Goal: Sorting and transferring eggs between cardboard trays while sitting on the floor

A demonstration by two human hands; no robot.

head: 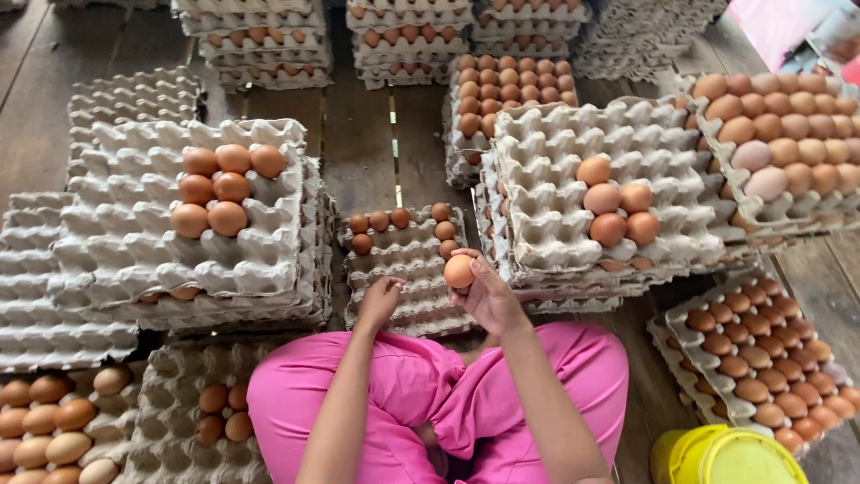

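Right hand (488,296) pinches a brown egg (460,271) above the centre grey egg tray (403,269); left hand (381,298), fingers curled loosely, hovers empty. A slip could crack it.

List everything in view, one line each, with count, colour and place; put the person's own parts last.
Egg in hand: one, brown, held in the right hand.
Centre tray stack: one, grey, straight ahead, seven brown eggs on top.
Left tray stack: one, grey, seven brown eggs on top.
Right tray stack: one, grey, five brown eggs on top.
Full trays: several, brown eggs, far right, near right and along the back.
Bucket: one, yellow, bottom right.
Floor: brown wooden planks.
Trousers: pink, legs crossed.
Left hand: resting on the centre stack, empty as far as shows.
Right hand: holding the egg.
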